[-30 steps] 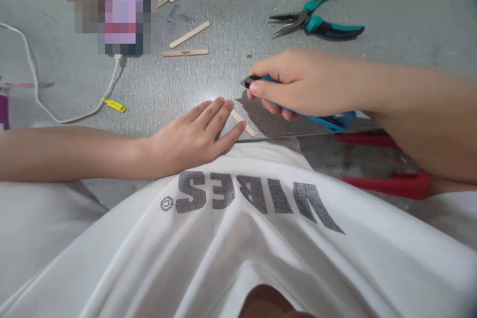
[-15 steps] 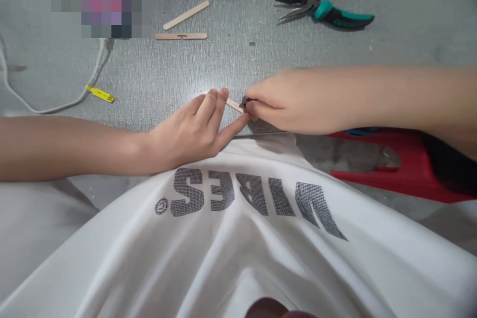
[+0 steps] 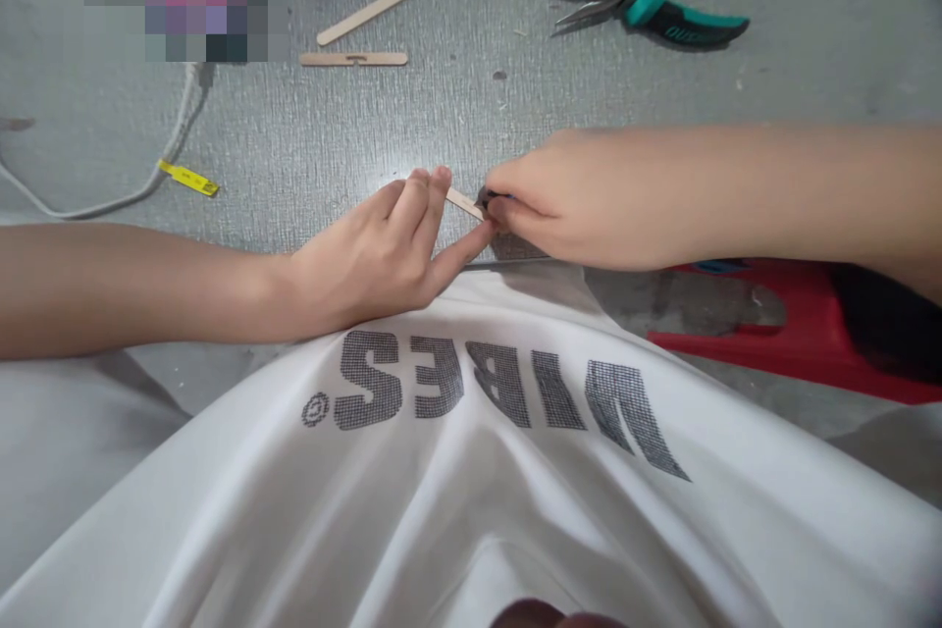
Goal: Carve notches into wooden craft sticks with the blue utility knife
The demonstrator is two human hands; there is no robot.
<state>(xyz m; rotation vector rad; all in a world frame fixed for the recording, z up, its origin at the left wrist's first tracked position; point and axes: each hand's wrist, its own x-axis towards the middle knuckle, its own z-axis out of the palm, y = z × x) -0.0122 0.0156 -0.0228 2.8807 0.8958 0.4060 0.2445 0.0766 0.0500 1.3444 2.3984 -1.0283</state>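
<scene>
My left hand [image 3: 387, 240] presses a pale wooden craft stick [image 3: 463, 205] against the grey table near its front edge. Its fingers rest on the stick's left part and the thumb reaches the right part. My right hand [image 3: 541, 201] is closed around a small craft knife [image 3: 487, 198]. Only the knife's dark blade shows, touching the stick between both hands; the handle is hidden in the fist. The stick's right end is covered by fingers.
Two more craft sticks [image 3: 366, 15] lie beyond my left hand, the nearer one notched. Green-handled long-nose pliers [image 3: 637, 0] rest open at the back right. A white cable [image 3: 166, 147] with a yellow tag is at left. A red plastic object [image 3: 816, 339] stands below my right forearm.
The camera view has shifted slightly, so the table things sit a little higher. The blade has moved slightly on the stick; both hands keep their grips.
</scene>
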